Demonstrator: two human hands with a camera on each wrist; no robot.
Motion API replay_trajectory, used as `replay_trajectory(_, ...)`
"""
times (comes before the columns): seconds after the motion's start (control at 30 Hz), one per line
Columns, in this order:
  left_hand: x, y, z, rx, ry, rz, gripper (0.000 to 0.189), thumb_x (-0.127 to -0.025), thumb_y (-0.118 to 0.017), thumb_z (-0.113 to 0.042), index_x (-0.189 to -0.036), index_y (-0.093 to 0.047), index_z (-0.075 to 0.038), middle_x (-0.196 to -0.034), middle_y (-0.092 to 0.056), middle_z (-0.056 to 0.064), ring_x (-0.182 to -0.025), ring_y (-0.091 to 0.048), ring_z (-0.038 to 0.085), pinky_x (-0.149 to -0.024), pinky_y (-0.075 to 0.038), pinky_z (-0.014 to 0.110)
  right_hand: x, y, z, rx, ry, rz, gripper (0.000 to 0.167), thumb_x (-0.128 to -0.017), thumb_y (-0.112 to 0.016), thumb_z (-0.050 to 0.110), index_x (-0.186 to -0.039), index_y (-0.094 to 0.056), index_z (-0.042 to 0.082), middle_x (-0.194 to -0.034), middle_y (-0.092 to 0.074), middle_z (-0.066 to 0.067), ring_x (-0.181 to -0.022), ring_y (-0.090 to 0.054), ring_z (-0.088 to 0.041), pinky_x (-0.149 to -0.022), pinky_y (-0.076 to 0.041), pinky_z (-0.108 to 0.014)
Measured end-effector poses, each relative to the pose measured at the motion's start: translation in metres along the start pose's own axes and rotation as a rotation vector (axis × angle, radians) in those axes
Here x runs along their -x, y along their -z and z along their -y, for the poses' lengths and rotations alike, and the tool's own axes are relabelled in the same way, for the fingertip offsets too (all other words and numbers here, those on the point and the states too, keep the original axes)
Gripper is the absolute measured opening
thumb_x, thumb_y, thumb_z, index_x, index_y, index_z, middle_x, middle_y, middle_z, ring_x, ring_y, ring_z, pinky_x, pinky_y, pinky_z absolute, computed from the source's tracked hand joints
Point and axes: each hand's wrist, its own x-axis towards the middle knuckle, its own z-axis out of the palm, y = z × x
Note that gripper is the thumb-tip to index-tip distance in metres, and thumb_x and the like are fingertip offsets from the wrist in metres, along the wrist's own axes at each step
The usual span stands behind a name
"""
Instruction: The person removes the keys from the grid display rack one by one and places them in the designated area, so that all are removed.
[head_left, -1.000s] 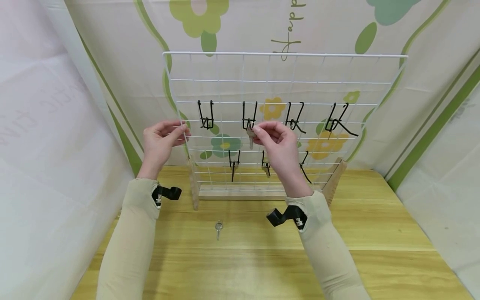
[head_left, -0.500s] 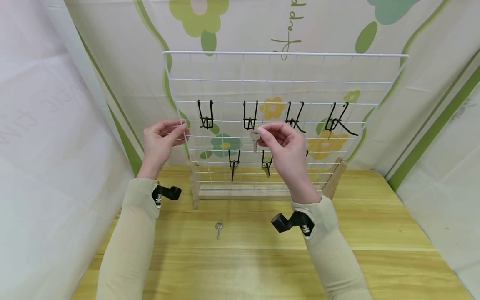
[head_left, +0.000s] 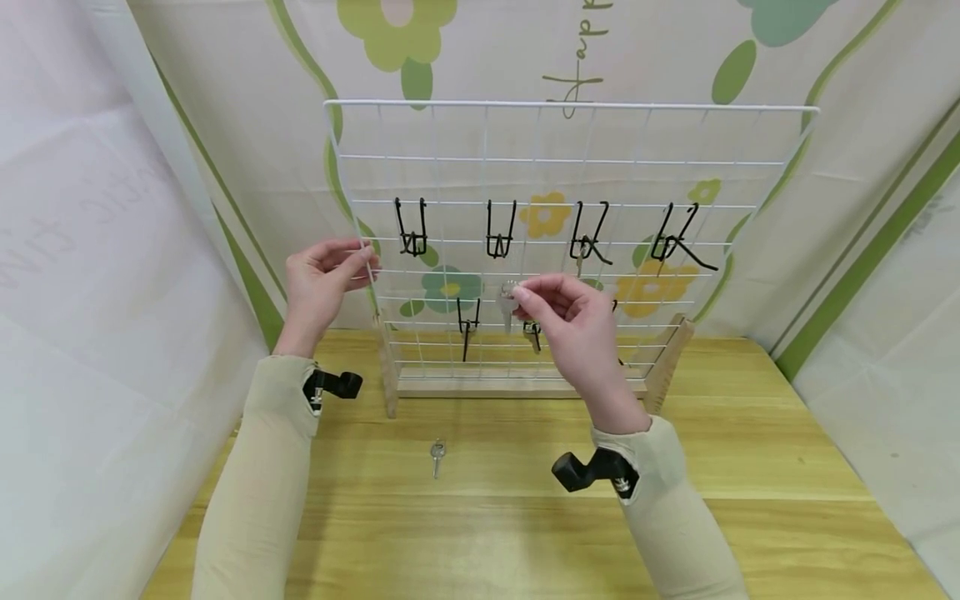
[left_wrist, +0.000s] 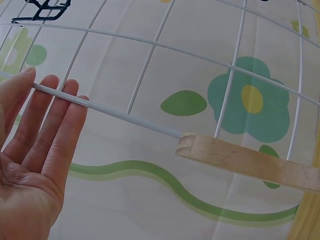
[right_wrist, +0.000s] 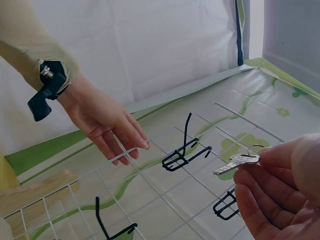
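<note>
A white wire grid rack [head_left: 570,106] stands upright in wooden feet, with several black hooks [head_left: 499,230] on it. At its left edge my left hand [head_left: 324,283] pinches the side wire between thumb and fingers, also seen in the left wrist view. My right hand [head_left: 573,329] pinches a silver key [head_left: 507,302] by its small ring [right_wrist: 257,146], held in front of the grid below the second upper hook. The key hangs blade down, apart from the hooks. A second key [head_left: 437,457] lies on the table in front of the rack.
Small keys seem to hang on some other hooks, such as the upper third hook [head_left: 591,235] and a lower hook [head_left: 533,333]. A wooden table [head_left: 480,533] lies below. Printed fabric [head_left: 247,100] surrounds the rack at the back and sides.
My right hand has drawn the key away from the second upper hook, moving down and slightly right. The left hand stays on the rack's edge.
</note>
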Motion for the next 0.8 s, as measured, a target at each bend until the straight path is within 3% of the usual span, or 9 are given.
replay_trajectory(0.23, 0.0, -0.001, -0.001, 0.008, -0.001, 0.001, 0.022, -0.092, -0.079, -0.015, -0.107, -0.076, 0.001, -0.098, -0.076, 0.012, -0.081, -0.076, 0.023, -0.073, -0.063, 0.034, 0.022, -0.001, -0.015, 0.009, -0.117, 0.053, 0.013, -0.097, -0.074, 0.013, -0.102, -0.073, 0.002, -0.096, -0.071, -0.016, -0.081, -0.07, -0.029, -0.075, -0.063, -0.035)
replay_trajectory(0.47, 0.0, -0.001, -0.001, 0.01, 0.005, -0.005, 0.023, -0.091, -0.079, -0.015, -0.107, -0.076, 0.0, -0.097, -0.076, 0.012, -0.081, -0.076, 0.024, -0.073, -0.063, 0.033, 0.046, -0.003, -0.036, 0.018, -0.201, 0.103, 0.013, -0.096, -0.075, 0.014, -0.101, -0.074, 0.003, -0.094, -0.072, -0.013, -0.083, -0.069, -0.037, -0.075, -0.063, -0.038)
replay_trajectory(0.8, 0.0, -0.002, 0.0, 0.014, 0.005, -0.003, 0.023, -0.091, -0.08, -0.015, -0.107, -0.076, 0.0, -0.096, -0.076, 0.013, -0.08, -0.076, 0.024, -0.073, -0.063, 0.033, 0.083, -0.007, -0.079, 0.044, -0.33, 0.192, 0.014, -0.097, -0.074, 0.014, -0.102, -0.073, 0.001, -0.096, -0.073, -0.01, -0.085, -0.071, -0.029, -0.078, -0.063, -0.037)
